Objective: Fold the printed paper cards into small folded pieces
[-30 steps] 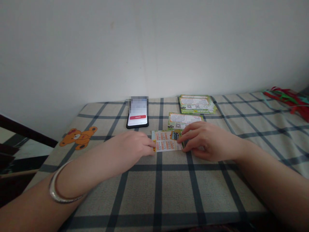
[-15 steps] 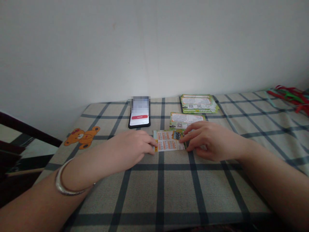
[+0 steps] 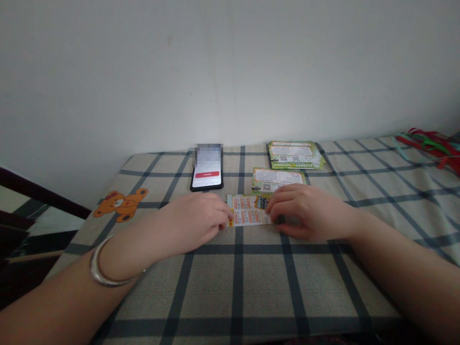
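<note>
A small printed ticket (image 3: 247,212) that looks like a lottery scratch card, with rows of orange and white boxes, lies on the checked cloth between my hands. My left hand (image 3: 201,218) has its fingers closed on the ticket's left edge, by a yellow and red strip. At the right end, the bent fingers and thumb of my right hand (image 3: 302,211) grip the ticket and cover that edge. Just behind it lies a second ticket (image 3: 276,178), showing a green border and a QR code, partly hidden by my right hand.
Further back is a stack of similar tickets (image 3: 294,155) near the wall. A phone (image 3: 207,179) with a lit screen lies left of them. An orange teddy bear picture (image 3: 124,204) is at the table's left edge. Red and green strips (image 3: 431,143) lie far right.
My right hand's fingers have curled in and closed around the ticket's right end. My left fingers stay at its left edge; the view has shifted slightly.
</note>
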Available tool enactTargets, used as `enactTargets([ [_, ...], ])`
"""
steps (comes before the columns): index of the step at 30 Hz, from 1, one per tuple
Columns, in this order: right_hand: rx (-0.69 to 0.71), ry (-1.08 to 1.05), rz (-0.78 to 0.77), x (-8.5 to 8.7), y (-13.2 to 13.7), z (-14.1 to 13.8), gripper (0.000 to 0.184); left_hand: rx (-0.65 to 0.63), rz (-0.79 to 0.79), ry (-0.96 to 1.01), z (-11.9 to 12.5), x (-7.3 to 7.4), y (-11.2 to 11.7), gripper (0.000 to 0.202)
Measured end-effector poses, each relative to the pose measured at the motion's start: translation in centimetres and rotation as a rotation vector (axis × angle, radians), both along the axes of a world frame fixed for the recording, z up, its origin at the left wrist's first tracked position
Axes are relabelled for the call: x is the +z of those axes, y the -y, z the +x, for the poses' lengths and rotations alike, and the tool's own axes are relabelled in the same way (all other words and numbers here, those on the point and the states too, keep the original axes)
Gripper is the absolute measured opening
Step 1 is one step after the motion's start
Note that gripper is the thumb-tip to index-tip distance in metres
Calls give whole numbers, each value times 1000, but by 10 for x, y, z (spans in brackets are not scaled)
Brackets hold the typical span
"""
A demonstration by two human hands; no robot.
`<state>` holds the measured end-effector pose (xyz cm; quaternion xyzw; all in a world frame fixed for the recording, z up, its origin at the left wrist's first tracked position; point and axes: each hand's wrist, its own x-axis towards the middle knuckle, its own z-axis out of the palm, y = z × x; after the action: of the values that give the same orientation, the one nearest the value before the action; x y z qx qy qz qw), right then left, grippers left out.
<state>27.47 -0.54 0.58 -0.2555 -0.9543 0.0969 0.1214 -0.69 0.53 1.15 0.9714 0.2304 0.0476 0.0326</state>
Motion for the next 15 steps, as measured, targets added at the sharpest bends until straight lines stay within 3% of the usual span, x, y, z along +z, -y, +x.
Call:
enactTargets([
  [6, -28, 36, 22, -6, -2, -5, 21, -19, 144, -13, 7, -14, 0, 7],
  [15, -87, 15, 97, -11, -3, -8, 31, -14, 290, -9, 10, -21, 0, 10],
])
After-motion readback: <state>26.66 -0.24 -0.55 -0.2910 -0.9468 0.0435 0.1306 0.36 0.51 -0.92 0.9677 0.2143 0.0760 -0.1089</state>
